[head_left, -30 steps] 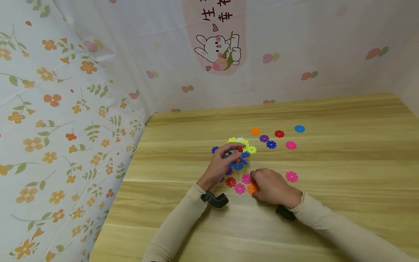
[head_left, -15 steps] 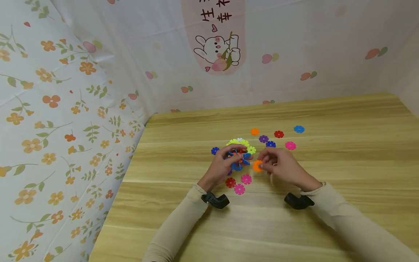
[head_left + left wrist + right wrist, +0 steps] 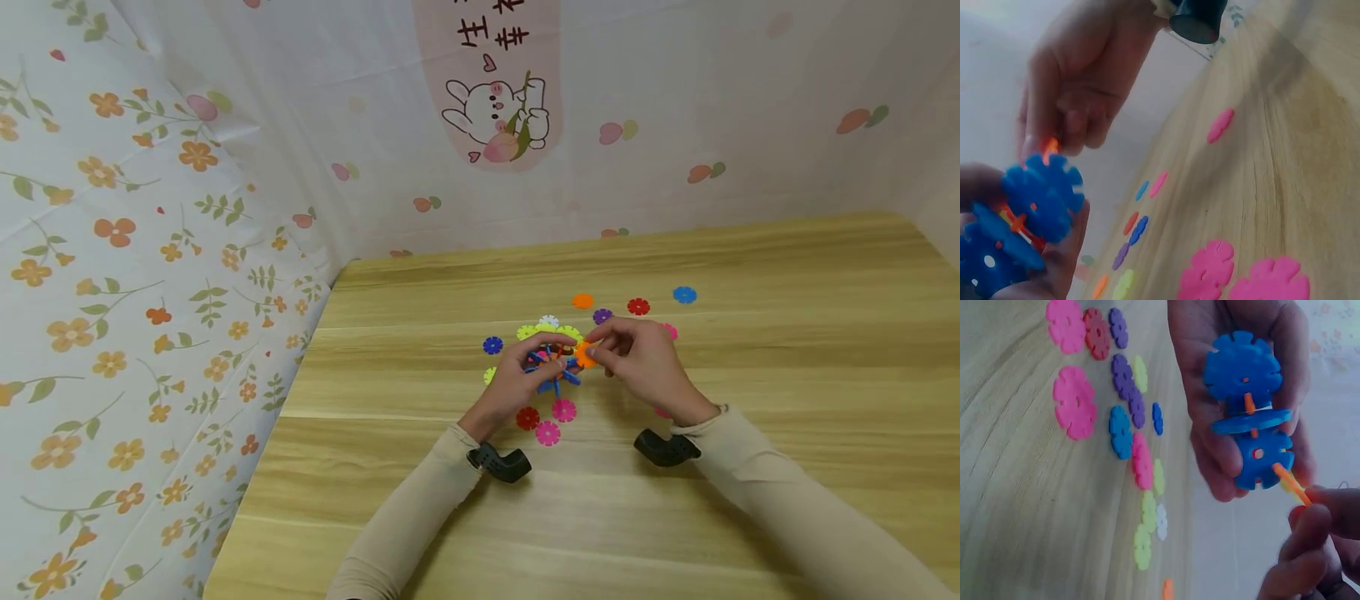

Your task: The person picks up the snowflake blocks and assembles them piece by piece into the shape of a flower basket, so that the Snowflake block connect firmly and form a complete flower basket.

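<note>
My left hand (image 3: 517,375) grips a cluster of interlocking notched discs (image 3: 1254,428), mostly blue with orange ones joined between them, held above the table. My right hand (image 3: 637,358) pinches a loose orange notched disc (image 3: 584,354) between thumb and fingers. In the right wrist view the edge of the orange disc touches a blue disc (image 3: 1260,456) at the end of the cluster; how deep it sits in the notch I cannot tell. Fingers of the left hand cover part of the cluster in the head view.
Flat discs lie spread on the wooden table (image 3: 450,517): pink (image 3: 547,433), red (image 3: 528,418), dark blue (image 3: 492,345), white (image 3: 549,321), orange (image 3: 582,301) and light blue (image 3: 685,295), among several others. A patterned cloth (image 3: 300,100) hangs along the back and left.
My right hand has lifted the orange disc from the near side of the table and brought it up and left against the cluster. My left hand stays nearly in place, the cluster slightly turned.
</note>
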The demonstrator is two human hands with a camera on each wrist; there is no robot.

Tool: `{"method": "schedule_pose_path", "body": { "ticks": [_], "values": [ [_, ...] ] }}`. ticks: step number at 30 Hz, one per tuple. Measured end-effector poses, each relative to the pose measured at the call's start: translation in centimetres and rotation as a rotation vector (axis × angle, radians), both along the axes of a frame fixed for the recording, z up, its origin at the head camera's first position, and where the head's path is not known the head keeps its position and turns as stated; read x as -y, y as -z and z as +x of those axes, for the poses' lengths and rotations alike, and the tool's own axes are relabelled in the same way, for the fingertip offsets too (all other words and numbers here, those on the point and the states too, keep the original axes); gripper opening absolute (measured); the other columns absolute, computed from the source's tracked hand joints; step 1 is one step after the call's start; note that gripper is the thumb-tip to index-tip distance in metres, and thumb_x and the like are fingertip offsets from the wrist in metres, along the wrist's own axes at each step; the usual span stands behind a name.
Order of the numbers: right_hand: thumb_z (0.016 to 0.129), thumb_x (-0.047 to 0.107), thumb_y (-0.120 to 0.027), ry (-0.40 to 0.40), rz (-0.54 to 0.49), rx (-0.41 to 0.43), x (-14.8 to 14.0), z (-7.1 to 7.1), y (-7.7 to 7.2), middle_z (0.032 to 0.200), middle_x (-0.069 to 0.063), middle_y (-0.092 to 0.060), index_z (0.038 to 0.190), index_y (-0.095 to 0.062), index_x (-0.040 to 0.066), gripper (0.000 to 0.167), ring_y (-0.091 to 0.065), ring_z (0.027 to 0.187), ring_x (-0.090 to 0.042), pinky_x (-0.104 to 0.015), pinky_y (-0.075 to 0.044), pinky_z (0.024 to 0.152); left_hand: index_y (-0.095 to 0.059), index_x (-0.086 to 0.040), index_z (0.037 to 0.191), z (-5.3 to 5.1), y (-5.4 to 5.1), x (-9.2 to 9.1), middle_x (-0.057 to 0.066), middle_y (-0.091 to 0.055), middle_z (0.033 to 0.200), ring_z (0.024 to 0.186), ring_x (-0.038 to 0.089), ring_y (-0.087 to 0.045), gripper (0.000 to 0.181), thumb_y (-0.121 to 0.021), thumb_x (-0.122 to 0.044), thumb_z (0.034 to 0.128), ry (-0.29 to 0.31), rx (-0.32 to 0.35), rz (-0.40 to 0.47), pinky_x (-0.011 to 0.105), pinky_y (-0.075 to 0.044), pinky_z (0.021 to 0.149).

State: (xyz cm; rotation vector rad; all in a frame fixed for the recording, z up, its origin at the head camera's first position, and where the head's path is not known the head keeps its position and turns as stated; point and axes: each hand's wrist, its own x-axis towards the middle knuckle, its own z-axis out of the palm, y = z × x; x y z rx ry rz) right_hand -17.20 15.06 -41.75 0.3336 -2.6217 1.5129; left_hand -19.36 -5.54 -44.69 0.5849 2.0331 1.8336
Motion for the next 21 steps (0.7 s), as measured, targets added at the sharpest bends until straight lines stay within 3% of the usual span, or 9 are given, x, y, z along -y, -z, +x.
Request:
{"method": "schedule_pose_path", "body": {
  "ticks": [6,11,15,18,21],
  "values": [
    [0.090,-0.002,-0.069,-0.026,-0.069,0.048,0.3,-0.1,-0.2,0.077,-0.023,-0.070,0.097,-0.072,-0.006,0.008,-0.061,0.051,-0.015,-0.025,-0.049,0.048,-0.060,-0.016,0.134,0.2,0.1,-0.3,0.006,-0.055,0.141,0.111,0.015,-0.058,0.032,-0.055,-0.013,0.1029,-0.026,0.028,-0.021,0.029,-0.050,0.096],
    [0.089,-0.003,-0.069,-0.030,-0.138,0.074,0.6,-0.1,0.0,0.075,-0.023,-0.068,0.095,-0.070,-0.009,0.008,-0.061,0.050,-0.016,-0.023,-0.050,0.047,-0.060,-0.018,0.133,0.3,0.0,-0.5,0.003,-0.055,0.142,0.122,0.017,-0.053,0.031,-0.056,-0.014,0.1025,-0.043,-0.001,-0.062,0.034,-0.045,0.104],
    [0.092,0.000,-0.067,-0.054,-0.123,0.081,0.5,-0.4,0.1,0.073,-0.022,-0.068,0.097,-0.069,-0.008,0.009,-0.063,0.051,-0.021,-0.025,-0.052,0.048,-0.061,-0.020,0.132,0.2,-0.2,-0.4,0.000,-0.054,0.142,0.125,0.017,-0.050,0.030,-0.056,-0.016,0.1024,-0.058,-0.009,-0.078,0.036,-0.043,0.105],
    [0.098,0.008,-0.063,-0.100,-0.017,0.116,-0.6,-0.5,-0.7,0.079,-0.019,-0.070,0.104,-0.070,-0.003,0.015,-0.066,0.057,-0.024,-0.026,-0.052,0.051,-0.063,-0.021,0.130,0.1,-0.3,-0.2,0.001,-0.057,0.138,0.112,0.012,-0.055,0.028,-0.057,-0.019,0.1025,-0.064,-0.015,-0.082,0.030,-0.048,0.096],
    [0.099,0.011,-0.063,-0.163,0.177,0.119,-3.1,-0.4,-1.7,0.084,-0.013,-0.071,0.106,-0.071,0.001,0.015,-0.064,0.061,-0.021,-0.025,-0.050,0.054,-0.065,-0.018,0.126,0.0,-0.1,0.4,0.005,-0.061,0.131,0.075,0.007,-0.054,0.025,-0.058,-0.020,0.1023,-0.079,-0.022,-0.079,0.020,-0.047,0.068]
  ]
}}
